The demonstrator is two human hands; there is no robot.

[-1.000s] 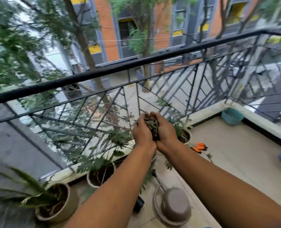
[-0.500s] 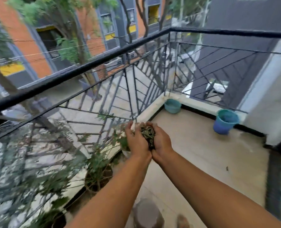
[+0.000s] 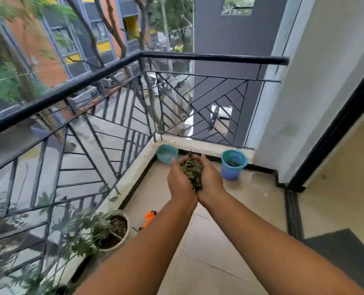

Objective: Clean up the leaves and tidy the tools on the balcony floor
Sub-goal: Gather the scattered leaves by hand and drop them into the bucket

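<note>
Item: clump of dry brown-green leaves (image 3: 192,171), cupped between left hand (image 3: 180,182) and right hand (image 3: 211,179), both curled round it. Round blue plastic bucket (image 3: 233,165) stood ahead and rightward, nearer the right hand; likely the drop point.

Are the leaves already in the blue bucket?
No: both the left hand and right hand cup the leaves together, short of the blue bucket.

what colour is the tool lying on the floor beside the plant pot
Orange, best seen in the head view.
</note>
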